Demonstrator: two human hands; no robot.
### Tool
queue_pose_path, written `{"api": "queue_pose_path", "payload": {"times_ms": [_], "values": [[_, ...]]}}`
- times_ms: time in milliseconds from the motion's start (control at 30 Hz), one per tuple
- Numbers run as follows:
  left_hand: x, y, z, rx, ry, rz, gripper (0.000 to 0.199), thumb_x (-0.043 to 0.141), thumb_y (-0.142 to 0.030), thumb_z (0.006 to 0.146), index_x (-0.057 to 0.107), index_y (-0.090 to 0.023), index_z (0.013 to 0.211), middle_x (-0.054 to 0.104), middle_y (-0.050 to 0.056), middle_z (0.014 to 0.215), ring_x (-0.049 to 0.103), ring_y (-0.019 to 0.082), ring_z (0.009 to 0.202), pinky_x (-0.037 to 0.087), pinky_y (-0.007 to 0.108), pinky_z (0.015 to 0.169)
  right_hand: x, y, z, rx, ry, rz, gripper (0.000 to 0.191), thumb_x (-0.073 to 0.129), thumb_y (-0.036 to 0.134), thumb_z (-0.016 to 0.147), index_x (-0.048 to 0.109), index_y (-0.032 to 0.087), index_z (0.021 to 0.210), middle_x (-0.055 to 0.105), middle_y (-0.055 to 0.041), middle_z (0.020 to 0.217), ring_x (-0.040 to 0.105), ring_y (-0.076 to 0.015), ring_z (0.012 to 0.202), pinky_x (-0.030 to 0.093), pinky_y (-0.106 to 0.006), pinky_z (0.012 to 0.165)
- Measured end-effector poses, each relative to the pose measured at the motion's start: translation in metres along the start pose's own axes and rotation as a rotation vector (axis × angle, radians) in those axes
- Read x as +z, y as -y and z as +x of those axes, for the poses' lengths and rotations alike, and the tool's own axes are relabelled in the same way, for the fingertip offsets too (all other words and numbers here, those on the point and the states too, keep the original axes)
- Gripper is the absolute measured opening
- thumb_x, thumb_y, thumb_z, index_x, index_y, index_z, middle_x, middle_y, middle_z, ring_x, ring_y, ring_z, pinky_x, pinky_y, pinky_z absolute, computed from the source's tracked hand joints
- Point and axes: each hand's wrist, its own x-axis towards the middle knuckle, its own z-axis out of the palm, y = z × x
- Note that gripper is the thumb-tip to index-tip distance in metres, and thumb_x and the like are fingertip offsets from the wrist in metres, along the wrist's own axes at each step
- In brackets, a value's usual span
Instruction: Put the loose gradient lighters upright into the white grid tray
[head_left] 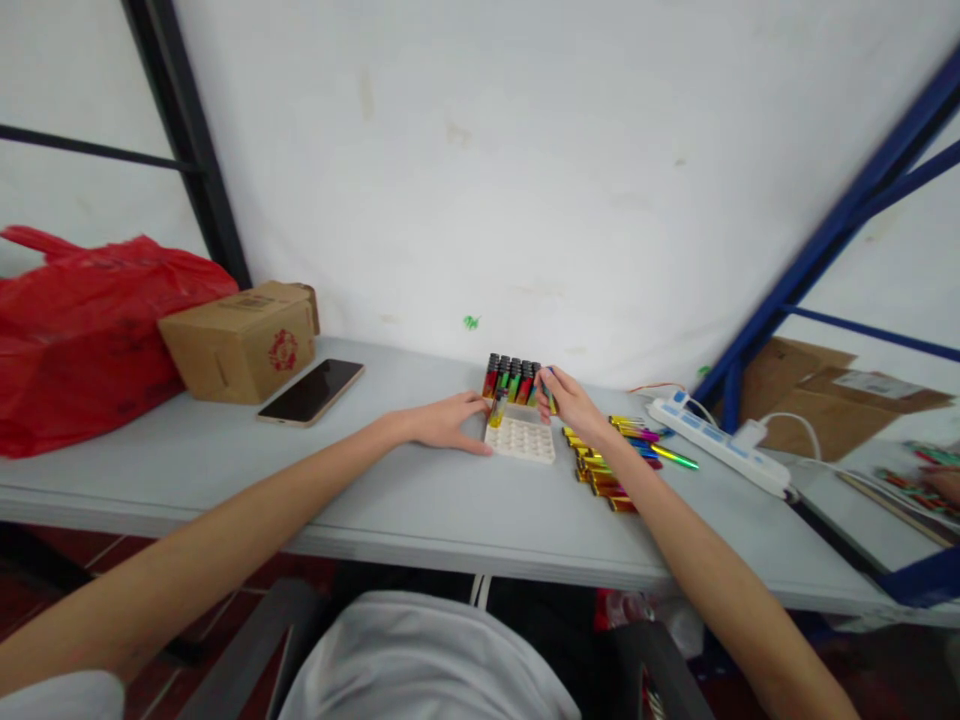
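A white tray (520, 440) with rows of round holes lies on the table. One yellow lighter (497, 408) stands at its back left corner. Beside the tray's left edge rests my left hand (450, 422), fingers apart, fingertips near the tray and that lighter. Over the tray's back right corner, my right hand (562, 395) has its fingers closed around a small lighter (553, 400), mostly hidden. Several red and green lighters with black tops (513, 378) stand in rows behind the tray. Right of the tray, partly under my right forearm, lies a pile of shiny gold and coloured lighters (600, 475).
A phone (312, 391), a cardboard box (244, 345) and a red plastic bag (90, 340) are on the left. At the right are a white power strip (720, 448) with cables, folded cardboard (825, 400) and a blue metal frame (832, 225). Another person's hand shows at the far right.
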Motion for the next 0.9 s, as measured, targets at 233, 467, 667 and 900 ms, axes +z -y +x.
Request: {"api": "queue_pose_path", "payload": {"times_ms": [233,467,667,900], "values": [[-0.003,-0.004,0.000,-0.014,0.018,0.012,0.076,0.068,-0.070,0.082,0.054,-0.017,0.136,0.054,0.013,0.137,0.053,0.031,0.127,0.039,0.036,0.112,0.016,-0.001,0.000,-0.130,-0.196,-0.482,0.058,0.045,0.073,0.091,0.042,0.022,0.063,0.038,0.0037,0.057,0.037,-0.0120,0.055,0.028,-0.027,0.052],[-0.004,-0.006,0.000,-0.032,0.038,0.025,0.077,0.068,-0.070,0.083,0.053,-0.016,0.136,0.053,0.014,0.137,0.052,0.031,0.127,0.038,0.036,0.113,0.017,-0.001,-0.005,-0.186,-0.278,-0.699,0.043,0.046,0.047,0.091,0.040,0.021,0.058,0.036,0.0029,0.056,0.037,-0.0125,0.056,0.023,-0.028,0.056],[-0.003,-0.005,-0.001,-0.023,0.023,0.042,0.077,0.067,-0.071,0.083,0.053,-0.017,0.137,0.054,0.013,0.139,0.053,0.030,0.128,0.038,0.034,0.112,0.021,0.002,-0.006,-0.228,-0.265,-0.705,0.041,0.043,0.049,0.094,0.045,0.021,0.064,0.044,0.0022,0.059,0.040,-0.0133,0.059,0.027,-0.027,0.058],[-0.002,-0.003,0.001,-0.028,0.027,0.029,0.076,0.069,-0.067,0.083,0.052,-0.015,0.135,0.053,0.015,0.138,0.052,0.030,0.128,0.037,0.036,0.115,0.027,0.003,-0.009,-0.210,-0.233,-0.751,0.044,0.045,0.050,0.093,0.041,0.021,0.060,0.037,0.0036,0.057,0.037,-0.0116,0.057,0.024,-0.027,0.057]]}}
